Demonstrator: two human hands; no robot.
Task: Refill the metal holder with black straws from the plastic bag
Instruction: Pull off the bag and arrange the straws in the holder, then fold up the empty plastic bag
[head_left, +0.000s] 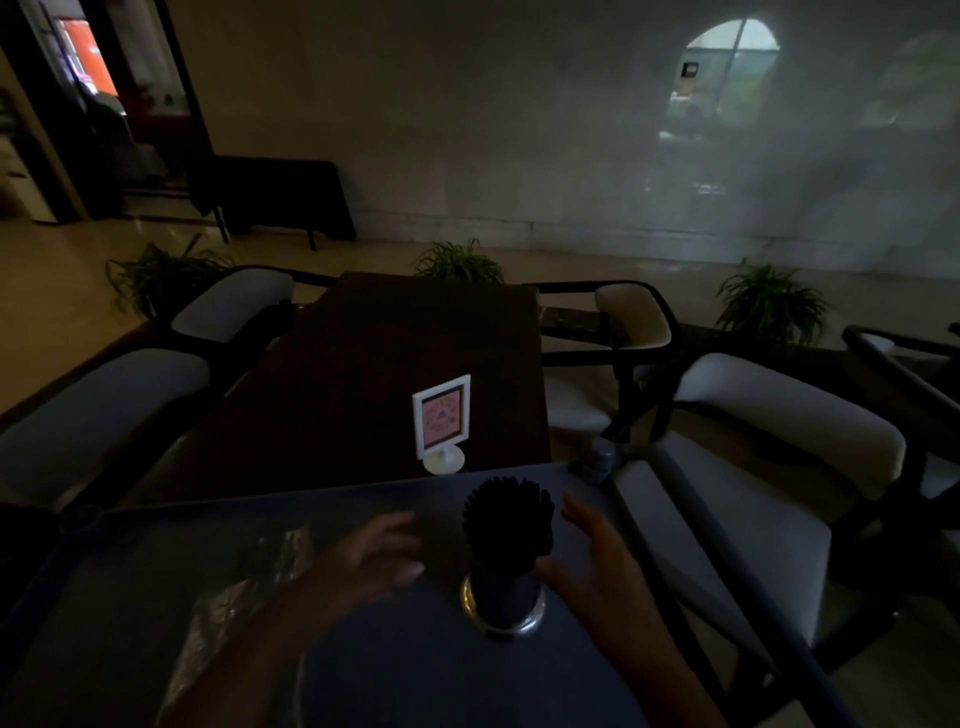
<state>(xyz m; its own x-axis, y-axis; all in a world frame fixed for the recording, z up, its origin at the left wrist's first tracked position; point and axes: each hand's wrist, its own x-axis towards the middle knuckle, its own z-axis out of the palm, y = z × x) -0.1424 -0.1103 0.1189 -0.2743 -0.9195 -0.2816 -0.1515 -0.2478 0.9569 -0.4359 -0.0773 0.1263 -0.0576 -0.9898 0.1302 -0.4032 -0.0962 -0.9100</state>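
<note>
Your metal holder (503, 605) stands upright on the grey cart top (415, 665) right in front of you, packed with black straws (506, 514) that fan out above its rim. Your left hand (371, 558) and right hand (597, 558) sit on either side of it, fingers spread and loose, gripping nothing; in this dim light you cannot tell whether the right thumb touches the holder. The crinkled plastic bag (244, 587) lies flat to your left, and a white framed sign (442, 422) stands on the dark table (363, 374) just beyond
</note>
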